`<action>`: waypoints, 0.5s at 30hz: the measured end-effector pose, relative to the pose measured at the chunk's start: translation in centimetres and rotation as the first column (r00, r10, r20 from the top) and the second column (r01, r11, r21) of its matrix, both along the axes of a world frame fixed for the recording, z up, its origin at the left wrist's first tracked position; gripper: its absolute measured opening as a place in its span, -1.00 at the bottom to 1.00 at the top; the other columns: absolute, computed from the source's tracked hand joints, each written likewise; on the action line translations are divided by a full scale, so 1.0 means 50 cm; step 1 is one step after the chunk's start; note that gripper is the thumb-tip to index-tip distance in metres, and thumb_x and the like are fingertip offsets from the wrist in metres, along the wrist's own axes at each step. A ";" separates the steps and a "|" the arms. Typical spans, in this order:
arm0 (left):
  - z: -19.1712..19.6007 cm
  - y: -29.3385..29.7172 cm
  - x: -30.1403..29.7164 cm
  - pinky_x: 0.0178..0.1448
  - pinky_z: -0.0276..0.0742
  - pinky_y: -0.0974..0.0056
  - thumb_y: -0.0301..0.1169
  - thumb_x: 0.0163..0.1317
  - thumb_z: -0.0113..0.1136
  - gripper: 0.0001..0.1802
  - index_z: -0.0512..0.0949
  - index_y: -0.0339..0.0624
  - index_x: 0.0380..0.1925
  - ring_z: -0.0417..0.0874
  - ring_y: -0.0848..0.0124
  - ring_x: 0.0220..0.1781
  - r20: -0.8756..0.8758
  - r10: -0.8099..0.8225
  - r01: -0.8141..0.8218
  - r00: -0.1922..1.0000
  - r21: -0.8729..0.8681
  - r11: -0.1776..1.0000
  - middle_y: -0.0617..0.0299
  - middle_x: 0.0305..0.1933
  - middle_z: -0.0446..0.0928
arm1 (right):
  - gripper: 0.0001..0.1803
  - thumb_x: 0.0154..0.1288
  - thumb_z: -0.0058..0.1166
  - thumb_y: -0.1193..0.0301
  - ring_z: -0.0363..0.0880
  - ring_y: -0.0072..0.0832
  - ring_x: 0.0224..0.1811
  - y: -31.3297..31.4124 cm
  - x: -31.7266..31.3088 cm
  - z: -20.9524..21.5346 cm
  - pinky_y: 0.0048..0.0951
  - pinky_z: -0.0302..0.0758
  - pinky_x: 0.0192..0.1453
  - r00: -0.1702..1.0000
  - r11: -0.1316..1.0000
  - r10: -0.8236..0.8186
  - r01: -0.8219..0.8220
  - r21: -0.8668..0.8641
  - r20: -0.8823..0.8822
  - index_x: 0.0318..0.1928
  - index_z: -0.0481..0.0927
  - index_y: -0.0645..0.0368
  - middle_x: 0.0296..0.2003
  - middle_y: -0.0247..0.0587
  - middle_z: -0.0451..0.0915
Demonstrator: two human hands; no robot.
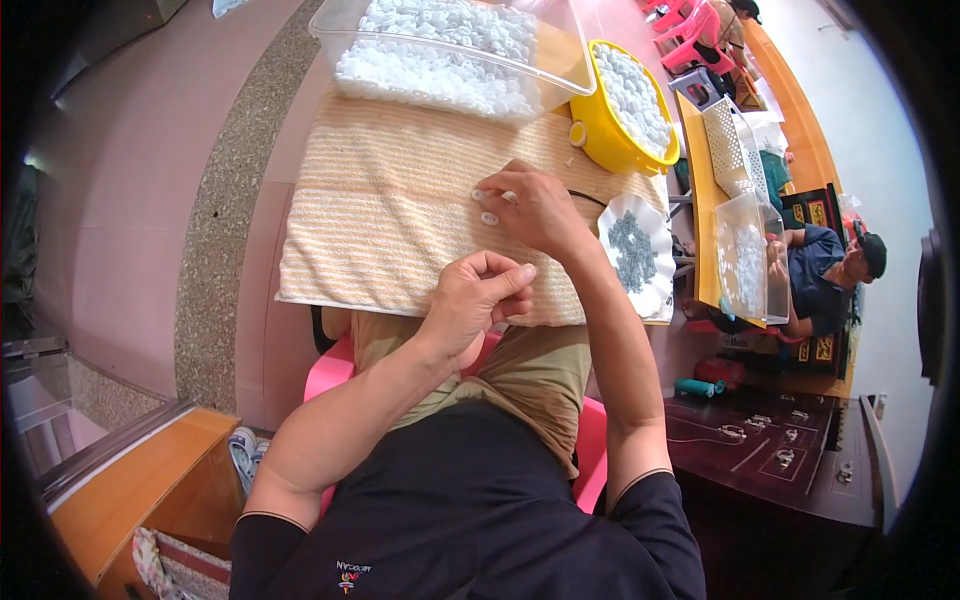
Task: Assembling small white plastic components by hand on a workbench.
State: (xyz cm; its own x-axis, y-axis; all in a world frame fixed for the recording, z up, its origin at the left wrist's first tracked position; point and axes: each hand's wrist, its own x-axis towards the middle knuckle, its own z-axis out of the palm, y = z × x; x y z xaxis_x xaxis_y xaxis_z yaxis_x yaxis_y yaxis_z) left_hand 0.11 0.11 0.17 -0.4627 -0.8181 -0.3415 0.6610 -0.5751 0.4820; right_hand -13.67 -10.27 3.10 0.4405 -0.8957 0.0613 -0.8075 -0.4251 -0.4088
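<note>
My right hand [540,212] is over the striped towel [370,210], fingers bent down and closed on a small white plastic piece [510,197]. Beside its fingertips lies another white piece, oval with a hole [478,195]; a similar oval piece [489,218] rests just nearer to me. Closer to the table's front edge, my left hand [468,300] is raised with thumb and fingers pressed together. Whatever it may hold is hidden. Right of my right forearm sits a white scalloped dish [660,232] with many tiny grey parts [632,252].
A clear bin [572,80] of white pieces stands at the far side, beside a yellow basin [588,138] filled likewise. Near the basin lie a white round part [577,134] and a small peg [570,161]. At right, a person [825,265] sits at another table with a clear box [765,285].
</note>
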 end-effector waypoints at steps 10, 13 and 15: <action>0.001 0.001 0.000 -0.23 0.63 0.43 -0.46 0.23 0.25 -0.91 0.54 -0.20 -0.35 0.61 0.55 -0.35 0.007 0.002 -0.002 1.000 -0.008 1.000 0.24 -0.34 0.61 | -0.75 0.12 0.24 0.32 0.62 -0.15 -0.24 -0.004 -0.003 -0.004 -0.27 0.51 -0.16 0.998 0.996 -0.058 0.056 0.065 0.036 -0.30 0.64 0.27 -0.31 -0.04 0.63; 0.000 0.001 -0.001 -0.23 0.63 0.42 -0.46 0.23 0.25 -0.91 0.54 -0.21 -0.35 0.61 0.55 -0.35 0.008 0.003 -0.003 1.000 -0.003 1.000 0.24 -0.34 0.61 | -0.76 0.11 0.24 0.33 0.61 -0.16 -0.27 0.003 -0.006 -0.005 -0.28 0.50 -0.18 0.994 0.996 -0.088 0.086 0.038 0.060 -0.30 0.65 0.26 -0.32 -0.05 0.63; 0.001 0.001 -0.001 -0.23 0.63 0.42 -0.46 0.23 0.26 -0.91 0.54 -0.20 -0.35 0.60 0.55 -0.35 0.011 0.005 -0.005 1.000 -0.003 1.000 0.25 -0.35 0.61 | -0.77 0.11 0.24 0.34 0.61 -0.19 -0.30 0.012 -0.009 -0.004 -0.29 0.50 -0.20 0.991 0.995 -0.102 0.103 0.000 0.085 -0.30 0.65 0.26 -0.32 -0.07 0.63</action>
